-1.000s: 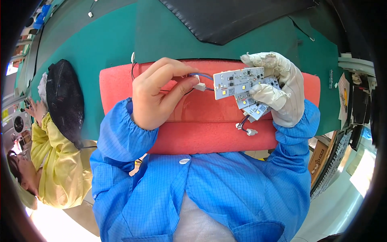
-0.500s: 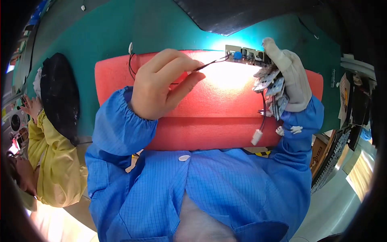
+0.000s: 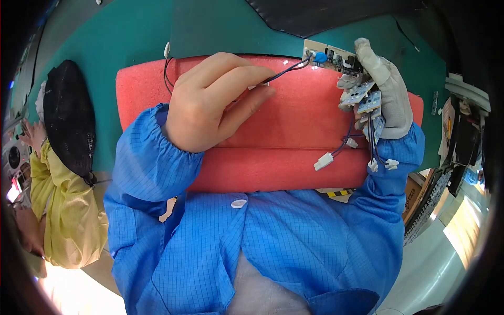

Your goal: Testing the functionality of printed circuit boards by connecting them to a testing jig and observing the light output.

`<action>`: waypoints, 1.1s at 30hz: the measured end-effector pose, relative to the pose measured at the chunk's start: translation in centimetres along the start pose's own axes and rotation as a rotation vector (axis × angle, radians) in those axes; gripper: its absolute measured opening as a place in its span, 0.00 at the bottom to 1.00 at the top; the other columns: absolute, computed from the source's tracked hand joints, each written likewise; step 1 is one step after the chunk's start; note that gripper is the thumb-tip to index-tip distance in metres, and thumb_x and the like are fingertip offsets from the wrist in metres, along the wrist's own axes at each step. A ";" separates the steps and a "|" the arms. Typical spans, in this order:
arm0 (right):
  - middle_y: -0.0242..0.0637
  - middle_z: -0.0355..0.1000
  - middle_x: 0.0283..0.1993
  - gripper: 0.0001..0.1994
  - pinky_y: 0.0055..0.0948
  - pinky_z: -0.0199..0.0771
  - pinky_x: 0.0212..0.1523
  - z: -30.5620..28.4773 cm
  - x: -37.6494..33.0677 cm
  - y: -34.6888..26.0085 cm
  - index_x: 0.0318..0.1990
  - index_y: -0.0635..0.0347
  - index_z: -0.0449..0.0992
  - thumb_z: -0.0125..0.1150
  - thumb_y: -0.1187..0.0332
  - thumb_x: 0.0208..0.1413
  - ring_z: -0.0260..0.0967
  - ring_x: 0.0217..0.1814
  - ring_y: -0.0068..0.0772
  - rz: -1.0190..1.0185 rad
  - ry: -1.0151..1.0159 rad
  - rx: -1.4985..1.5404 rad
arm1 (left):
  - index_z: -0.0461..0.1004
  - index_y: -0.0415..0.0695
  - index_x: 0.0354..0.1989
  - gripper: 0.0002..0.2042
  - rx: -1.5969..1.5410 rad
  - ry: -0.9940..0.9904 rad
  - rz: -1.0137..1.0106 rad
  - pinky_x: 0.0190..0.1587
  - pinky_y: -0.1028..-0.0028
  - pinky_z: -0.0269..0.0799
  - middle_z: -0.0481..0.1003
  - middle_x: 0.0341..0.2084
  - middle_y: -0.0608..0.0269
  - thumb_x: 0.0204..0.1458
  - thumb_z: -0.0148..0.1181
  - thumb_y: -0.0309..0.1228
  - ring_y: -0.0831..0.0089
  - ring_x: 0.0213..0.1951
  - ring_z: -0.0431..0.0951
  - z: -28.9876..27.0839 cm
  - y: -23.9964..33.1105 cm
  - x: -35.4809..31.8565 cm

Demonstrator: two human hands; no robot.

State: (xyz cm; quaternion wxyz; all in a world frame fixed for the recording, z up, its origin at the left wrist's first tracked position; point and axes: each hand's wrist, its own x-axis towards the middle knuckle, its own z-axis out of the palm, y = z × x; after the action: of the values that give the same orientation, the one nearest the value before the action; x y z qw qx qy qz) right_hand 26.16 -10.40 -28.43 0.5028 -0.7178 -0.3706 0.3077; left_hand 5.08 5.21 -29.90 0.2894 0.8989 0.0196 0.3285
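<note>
My bare left hand (image 3: 207, 107) pinches a pair of thin dark wires (image 3: 287, 71) between thumb and fingertips. Those wires run to the left end of a small circuit board (image 3: 341, 62) with a blue round part and several dark components. In a whitish glove, my right hand (image 3: 394, 102) grips that board near its right end. Several more boards (image 3: 369, 103) fan out below it, also held in the glove. Their wires hang down, ending in white plug connectors (image 3: 323, 161). What lies inside my left fingers is mostly hidden; a bit of white shows there.
A red foam pad (image 3: 283, 170) lies under my hands on the green table mat (image 3: 220, 29). At its far left edge another white connector (image 3: 167, 50) with dark wires sticks up. Black sheeting (image 3: 315, 18) lies beyond. To the left sits a person in a yellow sleeve (image 3: 68, 205).
The board has tilted and the bright glare around it is gone. The hanging connectors have swung, the long one to the left. My left hand still pinches the wires.
</note>
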 end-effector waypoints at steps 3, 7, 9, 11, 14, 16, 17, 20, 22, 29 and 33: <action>0.44 0.72 0.23 0.29 0.17 0.67 0.09 -0.3 0.3 -1.3 0.29 0.67 0.71 0.57 0.42 0.48 0.68 0.11 0.25 0.187 -0.078 0.141 | 0.74 0.39 0.34 0.11 0.006 -0.009 -0.001 0.28 0.72 0.71 0.72 0.26 0.57 0.40 0.66 0.22 0.64 0.27 0.74 -0.1 0.0 0.0; 0.45 0.73 0.24 0.32 0.18 0.66 0.05 -0.1 0.5 -1.1 0.28 0.70 0.72 0.57 0.40 0.47 0.67 0.10 0.24 0.073 -0.006 0.142 | 0.75 0.41 0.36 0.12 0.000 0.039 0.003 0.28 0.73 0.71 0.72 0.25 0.57 0.40 0.66 0.25 0.65 0.26 0.74 -0.1 -0.1 0.5; 0.45 0.73 0.25 0.33 0.19 0.66 0.05 0.0 0.8 -0.9 0.30 0.70 0.72 0.57 0.38 0.46 0.67 0.11 0.24 0.099 -0.018 0.152 | 0.75 0.41 0.36 0.12 0.006 -0.005 -0.057 0.28 0.74 0.71 0.72 0.24 0.57 0.41 0.67 0.26 0.65 0.26 0.73 -0.4 0.3 0.7; 0.42 0.72 0.22 0.33 0.18 0.66 0.07 0.1 0.8 -0.9 0.30 0.68 0.73 0.55 0.38 0.47 0.66 0.11 0.21 0.047 -0.026 0.122 | 0.75 0.41 0.36 0.12 0.012 -0.044 -0.114 0.28 0.74 0.70 0.71 0.24 0.58 0.41 0.67 0.27 0.66 0.25 0.73 -0.4 0.2 0.6; 0.37 0.70 0.17 0.33 0.14 0.67 0.10 -0.1 1.1 -1.2 0.31 0.68 0.74 0.50 0.38 0.51 0.63 0.09 0.18 0.186 -0.008 0.274 | 0.76 0.39 0.32 0.08 -0.076 -0.110 -0.197 0.26 0.76 0.68 0.72 0.22 0.60 0.43 0.66 0.26 0.72 0.24 0.72 -0.1 -0.4 0.4; 0.38 0.72 0.21 0.31 0.13 0.69 0.15 -1.2 1.5 -0.2 0.35 0.67 0.74 0.49 0.40 0.53 0.64 0.12 0.16 0.223 -0.113 0.358 | 0.75 0.37 0.31 0.06 -0.357 0.034 -0.337 0.26 0.78 0.67 0.73 0.22 0.62 0.44 0.64 0.24 0.75 0.24 0.71 -0.8 -0.1 1.1; 0.38 0.72 0.21 0.31 0.13 0.69 0.15 -0.9 1.7 -0.3 0.35 0.67 0.74 0.49 0.40 0.53 0.64 0.12 0.16 0.214 -0.115 0.358 | 0.75 0.36 0.30 0.05 -0.636 0.190 -0.484 0.26 0.79 0.67 0.74 0.22 0.63 0.46 0.62 0.23 0.78 0.24 0.71 -1.0 0.2 1.3; 0.46 0.72 0.42 0.27 0.14 0.74 0.24 0.0 2.1 -1.0 0.50 0.65 0.69 0.48 0.48 0.58 0.69 0.23 0.17 0.131 -0.071 0.547 | 0.74 0.35 0.34 0.06 -0.739 0.397 -0.557 0.29 0.80 0.67 0.75 0.25 0.62 0.53 0.55 0.25 0.80 0.24 0.71 -2.9 -4.6 2.2; 0.46 0.72 0.43 0.25 0.14 0.74 0.25 0.3 1.8 -1.0 0.52 0.65 0.68 0.47 0.51 0.59 0.69 0.24 0.17 0.086 -0.082 0.564 | 0.72 0.34 0.41 0.10 -0.736 0.719 -0.505 0.37 0.77 0.69 0.74 0.34 0.58 0.56 0.51 0.28 0.75 0.32 0.73 -3.5 -7.1 2.9; 0.47 0.71 0.45 0.29 0.13 0.71 0.27 0.1 1.2 -1.8 0.57 0.65 0.64 0.55 0.57 0.50 0.66 0.24 0.15 0.123 -0.205 0.522 | 0.75 0.41 0.42 0.11 -0.140 -0.099 -0.171 0.42 0.70 0.69 0.73 0.36 0.57 0.48 0.56 0.22 0.62 0.41 0.72 1.2 -2.3 2.5; 0.41 0.73 0.42 0.23 0.18 0.74 0.30 0.2 0.9 -2.1 0.54 0.63 0.67 0.54 0.62 0.53 0.73 0.33 0.22 0.083 -0.269 0.518 | 0.75 0.40 0.36 0.11 -0.107 -0.190 -0.082 0.40 0.67 0.69 0.73 0.31 0.56 0.41 0.60 0.21 0.59 0.38 0.70 1.5 -1.9 2.6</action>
State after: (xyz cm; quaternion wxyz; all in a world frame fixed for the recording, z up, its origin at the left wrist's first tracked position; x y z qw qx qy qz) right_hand 26.01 -9.13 -26.49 0.6023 -0.5330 -0.3134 0.5049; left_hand 8.29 6.60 -30.32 0.3508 0.9076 0.0110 0.2303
